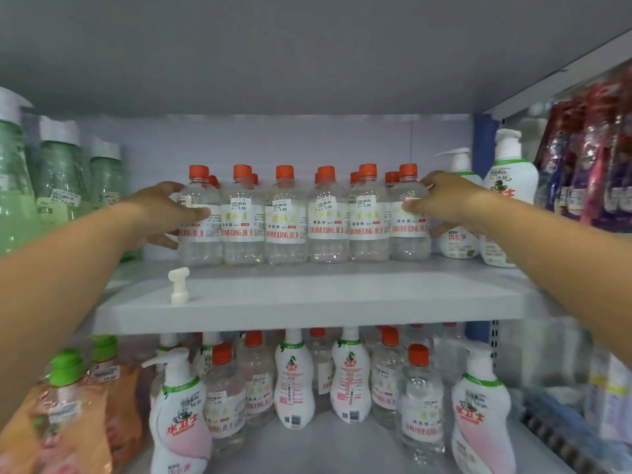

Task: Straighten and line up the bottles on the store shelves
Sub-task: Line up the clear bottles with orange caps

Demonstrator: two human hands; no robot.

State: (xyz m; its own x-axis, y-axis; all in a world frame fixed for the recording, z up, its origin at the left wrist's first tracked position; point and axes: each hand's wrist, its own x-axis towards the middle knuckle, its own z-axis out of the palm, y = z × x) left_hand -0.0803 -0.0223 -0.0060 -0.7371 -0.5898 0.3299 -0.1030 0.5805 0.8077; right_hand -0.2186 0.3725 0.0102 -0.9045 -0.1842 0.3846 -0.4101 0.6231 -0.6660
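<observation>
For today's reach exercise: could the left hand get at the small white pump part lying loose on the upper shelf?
Probably yes. The white pump part stands alone on the shelf's bare front, below the left hand, which is on the end bottle. Nothing lies between.

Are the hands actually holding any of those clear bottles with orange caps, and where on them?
Yes. The left hand grips the row's leftmost bottle by its labelled body; the right hand grips the rightmost bottle the same way.
</observation>
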